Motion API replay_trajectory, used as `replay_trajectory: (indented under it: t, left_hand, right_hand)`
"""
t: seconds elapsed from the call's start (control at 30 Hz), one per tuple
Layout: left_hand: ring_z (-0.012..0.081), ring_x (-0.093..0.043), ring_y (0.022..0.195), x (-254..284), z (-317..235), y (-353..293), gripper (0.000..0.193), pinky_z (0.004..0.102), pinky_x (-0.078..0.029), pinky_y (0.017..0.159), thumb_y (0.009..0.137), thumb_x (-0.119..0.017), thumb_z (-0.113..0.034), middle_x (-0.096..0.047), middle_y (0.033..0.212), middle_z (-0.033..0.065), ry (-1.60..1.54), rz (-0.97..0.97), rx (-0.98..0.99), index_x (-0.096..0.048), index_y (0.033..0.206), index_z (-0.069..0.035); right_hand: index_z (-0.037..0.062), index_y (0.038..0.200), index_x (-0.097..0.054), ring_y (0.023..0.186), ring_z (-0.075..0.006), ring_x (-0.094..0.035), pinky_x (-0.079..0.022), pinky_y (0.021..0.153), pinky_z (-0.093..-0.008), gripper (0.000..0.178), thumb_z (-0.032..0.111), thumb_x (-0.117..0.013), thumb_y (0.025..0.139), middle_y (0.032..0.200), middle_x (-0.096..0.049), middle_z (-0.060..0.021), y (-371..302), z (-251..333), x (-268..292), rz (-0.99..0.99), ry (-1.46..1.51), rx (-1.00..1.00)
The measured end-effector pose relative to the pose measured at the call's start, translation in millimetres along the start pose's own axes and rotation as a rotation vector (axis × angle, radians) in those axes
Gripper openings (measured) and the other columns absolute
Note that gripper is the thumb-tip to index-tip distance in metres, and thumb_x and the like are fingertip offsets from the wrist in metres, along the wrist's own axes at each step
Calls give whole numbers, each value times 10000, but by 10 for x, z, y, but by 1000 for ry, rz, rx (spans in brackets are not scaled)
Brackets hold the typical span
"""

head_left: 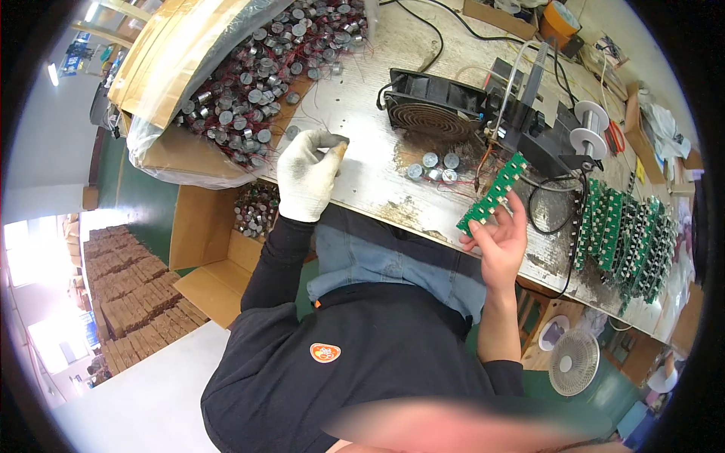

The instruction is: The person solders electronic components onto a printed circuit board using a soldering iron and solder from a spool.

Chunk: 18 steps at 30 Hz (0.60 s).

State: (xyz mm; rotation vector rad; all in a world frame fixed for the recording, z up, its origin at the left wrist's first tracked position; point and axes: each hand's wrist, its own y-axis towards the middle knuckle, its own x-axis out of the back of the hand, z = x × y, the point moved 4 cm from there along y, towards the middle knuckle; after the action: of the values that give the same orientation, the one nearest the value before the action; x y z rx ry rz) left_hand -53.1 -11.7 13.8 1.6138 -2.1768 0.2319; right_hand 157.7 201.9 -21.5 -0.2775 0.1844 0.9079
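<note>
My left hand [306, 177], in a white glove with darkened fingertips, is closed in a pinch above the table's near edge. Whatever it may hold is hidden or too small to name. Just beyond it lies a small round silver part [292, 133], with thin wires close by. My right hand [502, 238] is bare and grips a narrow green circuit board [495, 194] by its lower end, thumb on top. The board slants up toward the soldering setup [495, 136]. Between my hands, several round silver parts [433, 167] sit in a small cluster on the table.
A plastic-lined carton [151, 83] holds a heap of silver parts with red wires [257, 83]. Below it stands an open box [208, 260]. A black fan [434, 106], a solder spool [590, 128] and rows of green boards [623, 234] occupy the worn white table [362, 181].
</note>
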Motion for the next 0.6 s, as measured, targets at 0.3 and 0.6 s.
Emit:
replay_trajectory:
  t: [0.3, 0.6]
  left_hand:
    - [197, -660, 786, -410, -25, -238, 420, 284, -545, 716, 896, -630, -149, -652, 1008, 209, -637, 233, 341, -439, 1181, 93]
    - [116, -585, 660, -781, -148, -462, 258, 212, -468, 600, 870, -673, -173, -651, 852, 77, -670, 503, 514, -613, 1021, 27]
  right_hand:
    - [16, 1382, -259, 666, -192, -648, -529, 508, -253, 680, -118, -588, 803, 1107, -529, -182, 1, 4, 2, -2, 27, -6]
    - [27, 1400, -259, 689, -170, -643, -533, 537, -247, 695, -105, -594, 805, 1110, -552, -167, -5, 11, -3, 20, 89, 0]
